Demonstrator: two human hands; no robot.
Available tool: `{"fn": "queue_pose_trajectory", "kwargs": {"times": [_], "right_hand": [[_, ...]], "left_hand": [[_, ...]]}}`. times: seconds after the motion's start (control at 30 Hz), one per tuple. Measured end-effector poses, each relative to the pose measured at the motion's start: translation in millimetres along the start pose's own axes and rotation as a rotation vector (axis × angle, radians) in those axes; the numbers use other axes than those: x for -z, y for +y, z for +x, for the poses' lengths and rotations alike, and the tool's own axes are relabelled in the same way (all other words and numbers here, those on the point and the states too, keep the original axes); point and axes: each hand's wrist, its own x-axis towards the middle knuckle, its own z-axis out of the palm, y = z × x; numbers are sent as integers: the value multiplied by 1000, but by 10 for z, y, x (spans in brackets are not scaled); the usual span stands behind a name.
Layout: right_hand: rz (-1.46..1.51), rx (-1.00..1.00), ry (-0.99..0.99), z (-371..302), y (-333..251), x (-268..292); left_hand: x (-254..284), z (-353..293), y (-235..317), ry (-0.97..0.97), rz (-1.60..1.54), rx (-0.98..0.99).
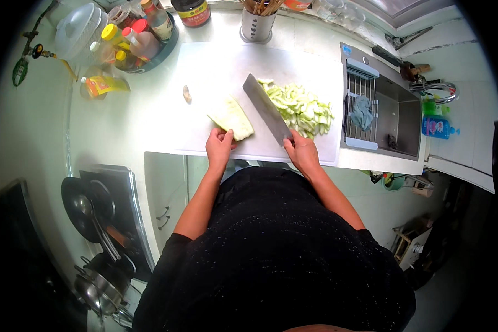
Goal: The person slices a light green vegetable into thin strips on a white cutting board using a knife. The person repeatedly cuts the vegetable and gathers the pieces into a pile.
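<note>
A large white cutting board point(205, 66) lies on the counter in front of me. My right hand point(302, 151) is closed round the handle of a cleaver point(266, 108), whose broad blade slants away to the far left, along the edge of the sliced vegetable. That heap of pale green slices point(307, 110) covers the board's right part. Left of the blade, apart from it, lies an uncut pale green gourd piece point(231, 118). My left hand point(220, 146) grips its near end, thumb and fingers on it. A small brownish piece, perhaps ginger point(187, 94), sits on the board's left.
At the right is a steel sink point(398, 110) with a drying rack point(361, 138) holding a blue cloth point(362, 113). A tray of bottles point(163, 55) stands far left, an oil bottle point(105, 85) beside it. A chopstick holder point(257, 27) stands behind the board. A stove with a wok point(74, 207) is lower left.
</note>
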Motion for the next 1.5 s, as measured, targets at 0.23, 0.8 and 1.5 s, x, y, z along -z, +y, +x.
{"fn": "queue_pose_trajectory", "kwargs": {"times": [0.23, 0.8, 1.5], "right_hand": [[-57, 146, 104, -125, -164, 93], [-276, 351, -14, -4, -371, -190], [-279, 361, -14, -23, -409, -129]], "left_hand": [[57, 31, 114, -89, -81, 125], [161, -40, 165, -11, 255, -121], [378, 189, 274, 8, 954, -1214]]}}
